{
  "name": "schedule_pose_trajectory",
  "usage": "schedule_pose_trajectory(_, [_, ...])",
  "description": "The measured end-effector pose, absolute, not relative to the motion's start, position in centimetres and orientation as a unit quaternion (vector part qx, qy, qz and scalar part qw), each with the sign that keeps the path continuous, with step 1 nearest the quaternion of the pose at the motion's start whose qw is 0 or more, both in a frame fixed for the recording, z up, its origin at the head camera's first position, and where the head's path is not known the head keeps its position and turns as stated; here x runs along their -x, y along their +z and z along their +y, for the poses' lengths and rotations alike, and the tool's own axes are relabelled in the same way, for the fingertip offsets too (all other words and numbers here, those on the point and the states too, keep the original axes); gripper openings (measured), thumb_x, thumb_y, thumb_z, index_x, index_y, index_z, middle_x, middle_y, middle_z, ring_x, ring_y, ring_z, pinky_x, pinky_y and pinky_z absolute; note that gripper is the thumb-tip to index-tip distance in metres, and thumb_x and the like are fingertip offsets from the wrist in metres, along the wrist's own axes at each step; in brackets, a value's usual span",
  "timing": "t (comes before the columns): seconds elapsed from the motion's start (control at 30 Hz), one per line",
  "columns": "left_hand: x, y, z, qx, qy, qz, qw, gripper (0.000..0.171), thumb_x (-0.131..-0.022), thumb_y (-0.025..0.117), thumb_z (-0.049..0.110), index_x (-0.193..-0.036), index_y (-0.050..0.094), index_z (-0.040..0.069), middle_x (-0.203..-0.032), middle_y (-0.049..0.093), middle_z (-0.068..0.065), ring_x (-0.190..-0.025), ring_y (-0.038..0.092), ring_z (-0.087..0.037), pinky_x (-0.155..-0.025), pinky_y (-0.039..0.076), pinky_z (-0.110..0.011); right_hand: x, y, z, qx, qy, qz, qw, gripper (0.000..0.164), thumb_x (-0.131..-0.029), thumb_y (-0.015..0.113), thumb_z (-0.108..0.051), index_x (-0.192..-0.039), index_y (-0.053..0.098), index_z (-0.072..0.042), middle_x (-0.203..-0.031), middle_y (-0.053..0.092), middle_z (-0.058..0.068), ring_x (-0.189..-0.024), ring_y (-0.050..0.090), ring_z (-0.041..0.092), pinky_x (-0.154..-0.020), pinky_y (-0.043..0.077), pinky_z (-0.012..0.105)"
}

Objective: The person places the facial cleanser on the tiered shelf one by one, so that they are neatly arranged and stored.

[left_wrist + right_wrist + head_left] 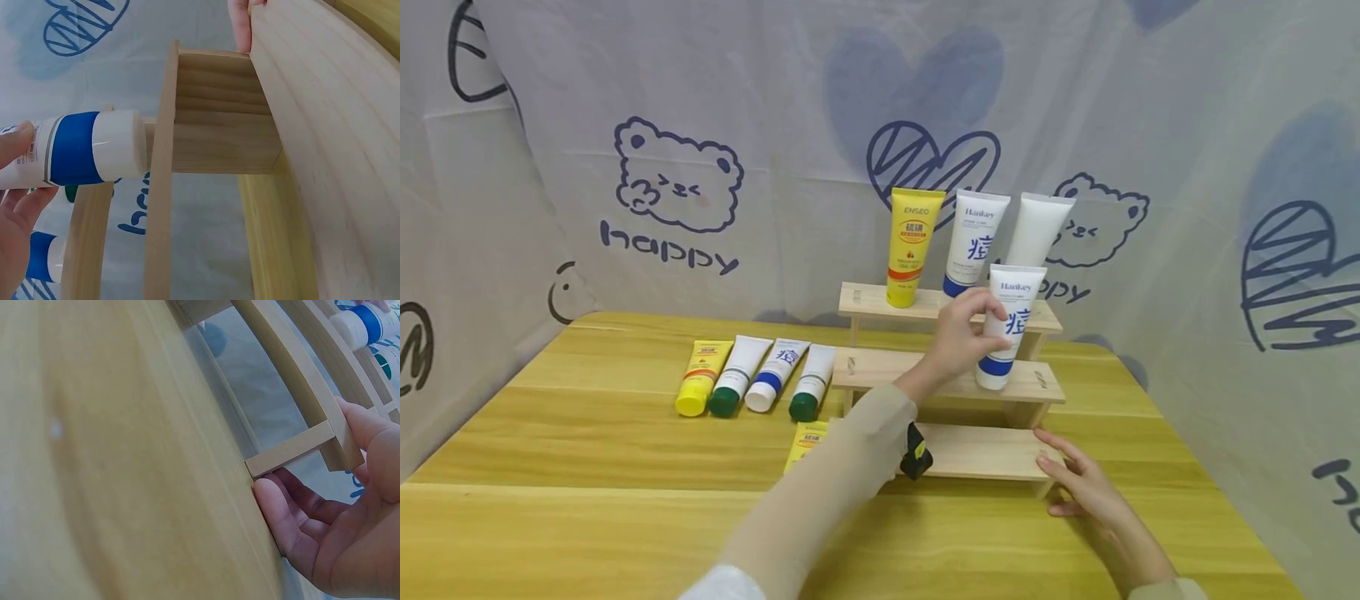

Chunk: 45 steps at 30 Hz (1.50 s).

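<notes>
1. As the tiered wooden rack (951, 387) stands toward the desk's far right, its top step already carries three upright tubes: a yellow tube (912, 247), a white-and-blue tube (972, 242) and a plain white tube (1037, 229), side by side along the back.
2. The left hand (958, 337) grips a second white-and-blue tube (1011, 325), fingers and thumb curled round its body. The tube stands cap-down at the right end of the middle step; the left wrist view shows its white cap (119, 153) just beside the step's edge, but whether it rests fully on the board cannot be told.
3. The right hand (1078, 479) lies with fingers extended against the right end of the lowest step, at the desk's right side. The right wrist view shows its fingertips (272, 490) touching the rack's wooden frame; it grasps nothing.
4. Still lying flat on the desk (587, 450), left of the rack: a row of four tubes (748, 377) — one yellow, one white with a green cap, one white with a blue cap, another green-capped. A fifth, yellow tube (805, 442), lies nearer the front, partly hidden by the left sleeve.
5. Judgement: three tubes are placed, a fourth is being set, five appear outstanding. The lowest step holds nothing; the middle step holds only the tube in hand.
</notes>
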<state>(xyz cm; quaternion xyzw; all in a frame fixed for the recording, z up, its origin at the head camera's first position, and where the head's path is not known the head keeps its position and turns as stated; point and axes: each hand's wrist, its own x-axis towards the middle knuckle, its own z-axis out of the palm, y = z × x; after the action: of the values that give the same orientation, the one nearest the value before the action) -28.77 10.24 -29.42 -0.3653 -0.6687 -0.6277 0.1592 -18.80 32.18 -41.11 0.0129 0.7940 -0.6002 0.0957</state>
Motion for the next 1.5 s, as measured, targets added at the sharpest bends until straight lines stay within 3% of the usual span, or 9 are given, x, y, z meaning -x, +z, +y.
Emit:
schedule_pose_trajectory(0.37, [28.7, -29.8, 11.5, 0.365, -0.598, -0.69, 0.183, 0.027, -0.063, 0.07, -0.017, -0.073, 0.051, -0.001, -0.1, 0.052, -0.012, -0.099, 0.05, -0.017, -0.072, 0.046, -0.014, 18.8, -41.2, 32.2, -0.016, -0.597, 0.797, 0.089, 0.054, -0.09, 0.053, -0.026, -0.138, 0.032, -0.014, -0.139, 0.023, 0.024, -0.11, 0.041, 0.029, -0.057, 0.052, 0.038])
schedule_pose_trajectory(0.63, [28.7, -30.0, 11.6, 0.345, -0.599, -0.702, 0.173, 0.04, -0.065, 0.072, -0.01, -0.079, 0.038, 0.003, -0.092, 0.047, -0.01, -0.093, 0.052, -0.018, -0.072, 0.046, -0.015, 18.8, -41.2, 32.1, -0.015, -0.597, 0.797, 0.088, 0.054, -0.09, 0.053, -0.026, -0.138, 0.031, -0.013, -0.141, 0.022, 0.022, -0.112, 0.04, 0.03, -0.056, 0.052, 0.038])
schedule_pose_trajectory(0.8, [28.8, -30.5, 11.5, 0.321, -0.622, -0.703, 0.126, 0.044, -0.068, 0.072, -0.007, -0.098, 0.042, 0.001, -0.103, 0.052, -0.013, -0.099, 0.057, -0.022, -0.075, 0.047, -0.018, 18.8, -41.2, 32.1, -0.016, -0.598, 0.797, 0.085, 0.054, -0.09, 0.054, -0.026, -0.137, 0.032, -0.013, -0.139, 0.023, 0.024, -0.106, 0.044, 0.027, -0.056, 0.052, 0.038])
schedule_pose_trajectory(0.97, [28.7, -31.4, 11.0, 0.29, -0.597, -0.744, 0.072, 0.053, -0.07, 0.073, -0.001, -0.116, 0.047, 0.002, -0.111, 0.057, -0.011, -0.094, 0.057, -0.017, -0.079, 0.046, -0.021, 18.8, -41.2, 32.0, -0.018, -0.599, 0.796, 0.088, 0.054, -0.09, 0.054, -0.026, -0.137, 0.032, -0.013, -0.139, 0.023, 0.024, -0.101, 0.047, 0.025, -0.056, 0.052, 0.036])
schedule_pose_trajectory(1.13, [28.5, -31.8, 10.8, 0.255, -0.571, -0.779, 0.034, 0.05, -0.069, 0.075, 0.002, -0.115, 0.055, 0.002, -0.109, 0.06, -0.009, -0.09, 0.058, -0.015, -0.08, 0.046, -0.023, 18.9, -41.2, 32.0, -0.019, -0.596, 0.797, 0.092, 0.055, -0.09, 0.054, -0.027, -0.138, 0.031, -0.014, -0.139, 0.024, 0.024, -0.101, 0.047, 0.025, -0.056, 0.052, 0.037])
schedule_pose_trajectory(1.27, [28.4, -31.8, 11.1, 0.242, -0.578, -0.779, 0.04, 0.047, -0.068, 0.075, 0.002, -0.112, 0.057, 0.001, -0.107, 0.061, -0.009, -0.089, 0.058, -0.014, -0.079, 0.046, -0.023, 18.9, -41.2, 32.0, -0.019, -0.594, 0.799, 0.091, 0.054, -0.09, 0.054, -0.027, -0.138, 0.031, -0.013, -0.139, 0.023, 0.024, -0.102, 0.046, 0.027, -0.057, 0.052, 0.037])
schedule_pose_trajectory(1.5, [28.6, -32.1, 12.5, 0.232, -0.59, -0.771, 0.055, 0.045, -0.069, 0.074, 0.001, -0.111, 0.057, 0.002, -0.104, 0.062, -0.008, -0.088, 0.058, -0.014, -0.078, 0.046, -0.02, 19.0, -41.3, 32.1, -0.027, -0.593, 0.799, 0.09, 0.053, -0.09, 0.054, -0.027, -0.137, 0.033, -0.016, -0.138, 0.025, 0.025, -0.091, 0.051, 0.024, -0.057, 0.052, 0.037])
